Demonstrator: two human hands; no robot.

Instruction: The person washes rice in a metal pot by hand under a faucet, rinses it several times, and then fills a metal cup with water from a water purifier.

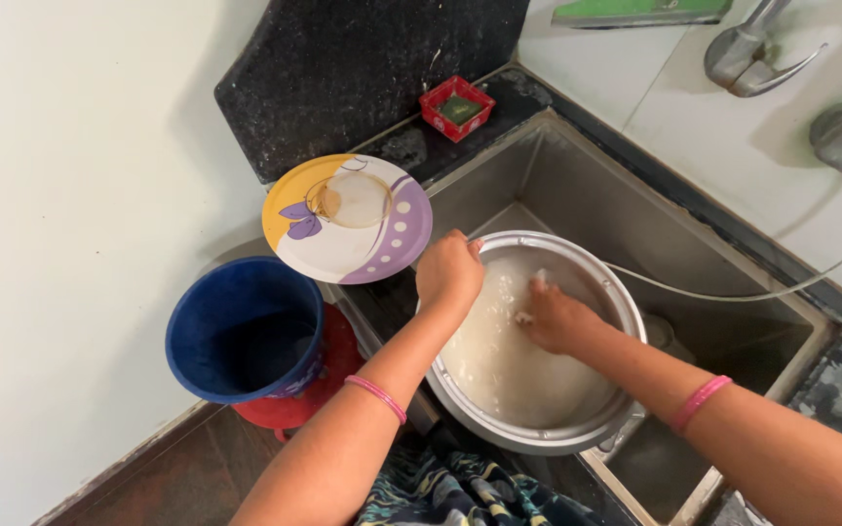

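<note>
Left hand (448,273): closed over the pot (538,429) rim — steadying it.
Right hand (550,317): grip loose, fingers sunk in cloudy water; nothing held that I can tell.
Pot: tilted in sink (577,185).
Beyond: bucket (241,336), plate (348,219).

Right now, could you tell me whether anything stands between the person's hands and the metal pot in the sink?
Nothing visible does: the left hand grips the pot rim, and the right hand is in its cloudy water.

Yellow-purple floral plate (347,219), blue bucket (246,329), red soap tray (457,108)
</note>
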